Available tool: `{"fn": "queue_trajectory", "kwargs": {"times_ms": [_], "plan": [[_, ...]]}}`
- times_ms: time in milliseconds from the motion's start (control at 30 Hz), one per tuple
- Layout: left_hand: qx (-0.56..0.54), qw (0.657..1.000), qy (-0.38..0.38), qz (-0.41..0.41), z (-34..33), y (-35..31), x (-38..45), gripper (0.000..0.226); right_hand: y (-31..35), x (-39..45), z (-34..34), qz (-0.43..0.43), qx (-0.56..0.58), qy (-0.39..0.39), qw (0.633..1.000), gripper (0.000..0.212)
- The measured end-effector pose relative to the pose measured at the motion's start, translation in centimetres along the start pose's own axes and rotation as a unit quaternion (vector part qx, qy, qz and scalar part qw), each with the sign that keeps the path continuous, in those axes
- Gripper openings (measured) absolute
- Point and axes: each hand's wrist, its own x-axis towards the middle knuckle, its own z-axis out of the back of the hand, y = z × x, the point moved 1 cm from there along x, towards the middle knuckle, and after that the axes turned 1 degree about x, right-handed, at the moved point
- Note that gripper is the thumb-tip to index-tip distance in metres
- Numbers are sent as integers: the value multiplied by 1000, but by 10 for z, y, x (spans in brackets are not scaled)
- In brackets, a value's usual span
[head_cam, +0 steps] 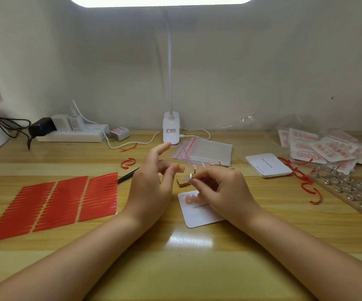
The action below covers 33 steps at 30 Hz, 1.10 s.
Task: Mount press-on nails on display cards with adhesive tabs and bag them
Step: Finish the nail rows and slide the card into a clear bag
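Observation:
A white display card (197, 216) lies on the wooden desk (175, 257) in front of me, with pink nails (192, 199) stuck along its top, partly hidden by my right hand (223, 192). That hand pinches a small metal nail stand (191, 176) above the card. My left hand (152, 187) hovers just left of it with relaxed, spread fingers, holding nothing. More pink nails on stands (211, 164) sit in a row behind my hands. Red adhesive tab sheets (56, 205) lie at the left, with black tweezers (128, 175) at their top right corner.
A stack of clear zip bags (208, 151) lies behind the hands beside the lamp base (171, 131). Blank cards (268, 165), bagged finished cards (327, 148), a wooden board of empty metal stands (349, 190) and red liner scraps (306, 183) fill the right. A power strip (71, 132) sits back left.

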Motion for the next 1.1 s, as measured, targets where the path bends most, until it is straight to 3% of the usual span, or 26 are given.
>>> {"fn": "queue_trajectory", "kwargs": {"times_ms": [167, 300, 533, 733, 1033, 1100], "plan": [[8, 997, 12, 76, -3, 17, 2, 45, -2, 2, 0, -104, 43, -46, 993, 4], [22, 993, 24, 109, -6, 25, 3, 50, 0, 8, 5, -157, 43, -41, 986, 6], [23, 990, 37, 138, -7, 33, 3, 47, 8, 28, -5, -174, -133, 71, 973, 16], [23, 988, 46, 144, -6, 31, 3, 47, 7, 28, -21, -165, -247, 93, 950, 26], [38, 989, 62, 126, -5, 24, 2, 48, 19, 25, 2, -153, -241, 78, 955, 27], [43, 990, 65, 119, -4, 22, 1, 49, 22, 21, 17, -160, -226, 104, 955, 27]]}}
